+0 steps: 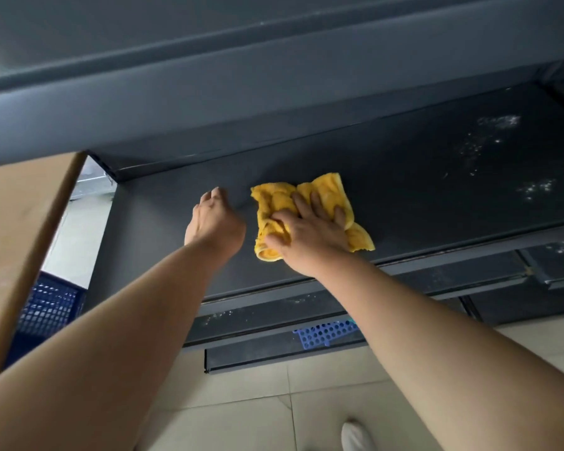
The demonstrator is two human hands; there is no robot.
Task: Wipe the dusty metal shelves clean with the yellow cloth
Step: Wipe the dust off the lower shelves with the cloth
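A dark grey metal shelf [420, 190] runs across the middle of the head view. White dust specks [498, 122] lie on its right part. The crumpled yellow cloth [326, 190] lies on the shelf near its middle. My right hand [310, 229] presses down on the cloth with spread, fairly straight fingers. To the left of the cloth, my left hand [214, 219] rests on the bare shelf, its fingers pointing away and partly hidden behind the hand.
Another grey shelf [209, 92] hangs above. Lower shelves [453, 275] below carry more dust, and a blue perforated basket [326, 333] sits on one. A brown cardboard panel [23, 229] stands at left beside a dark blue crate [49, 307]. Beige tiled floor [306, 402] and a white shoe [355, 437] lie below.
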